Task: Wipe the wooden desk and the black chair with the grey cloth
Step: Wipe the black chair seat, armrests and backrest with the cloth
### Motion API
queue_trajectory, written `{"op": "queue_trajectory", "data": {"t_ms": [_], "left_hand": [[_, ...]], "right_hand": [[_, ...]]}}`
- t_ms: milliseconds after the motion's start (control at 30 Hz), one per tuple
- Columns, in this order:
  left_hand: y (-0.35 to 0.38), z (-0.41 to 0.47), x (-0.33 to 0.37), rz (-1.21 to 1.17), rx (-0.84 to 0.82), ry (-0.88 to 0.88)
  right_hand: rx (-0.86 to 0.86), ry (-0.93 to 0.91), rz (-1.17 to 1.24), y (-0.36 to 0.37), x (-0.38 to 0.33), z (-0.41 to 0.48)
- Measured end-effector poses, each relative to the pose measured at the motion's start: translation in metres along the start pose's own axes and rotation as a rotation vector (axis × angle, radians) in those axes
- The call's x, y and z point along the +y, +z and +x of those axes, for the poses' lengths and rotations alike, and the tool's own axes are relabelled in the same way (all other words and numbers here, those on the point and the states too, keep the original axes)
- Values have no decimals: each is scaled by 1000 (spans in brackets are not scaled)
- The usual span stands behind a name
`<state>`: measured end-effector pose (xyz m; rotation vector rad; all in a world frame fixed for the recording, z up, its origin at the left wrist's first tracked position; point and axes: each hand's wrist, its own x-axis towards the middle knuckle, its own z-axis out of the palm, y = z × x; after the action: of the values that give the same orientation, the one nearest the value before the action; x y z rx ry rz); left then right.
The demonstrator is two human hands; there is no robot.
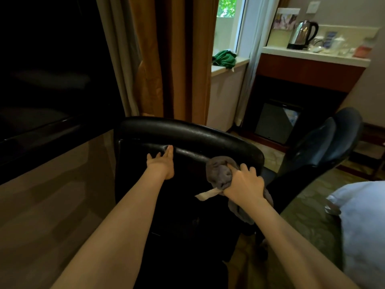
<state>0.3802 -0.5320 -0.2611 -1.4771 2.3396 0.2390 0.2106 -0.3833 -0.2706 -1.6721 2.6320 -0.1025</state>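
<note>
Head view: left hand flat on black chair, right hand gripping grey cloth

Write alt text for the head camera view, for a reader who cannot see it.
A person's right hand grips a bunched grey cloth against the back of a black chair, while the left hand rests flat on it. A wooden desk runs along the left; a kettle stands on a far counter.
</note>
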Motion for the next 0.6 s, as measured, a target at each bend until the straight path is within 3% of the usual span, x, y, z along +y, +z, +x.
{"op": "queue_trajectory", "data": {"t_ms": [233, 300, 467, 600], "left_hand": [[1, -9, 22, -39, 51, -58], [-2, -12, 34, -56, 128, -46], [-2, -26, 81, -33, 416, 168], [-1, -25, 73, -128, 290, 105]], "right_hand": [[27, 89, -20, 2, 36, -32], [126, 19, -46, 0, 35, -33], [425, -182, -134, -14, 2, -12], [362, -207, -250, -31, -9, 19]]}}
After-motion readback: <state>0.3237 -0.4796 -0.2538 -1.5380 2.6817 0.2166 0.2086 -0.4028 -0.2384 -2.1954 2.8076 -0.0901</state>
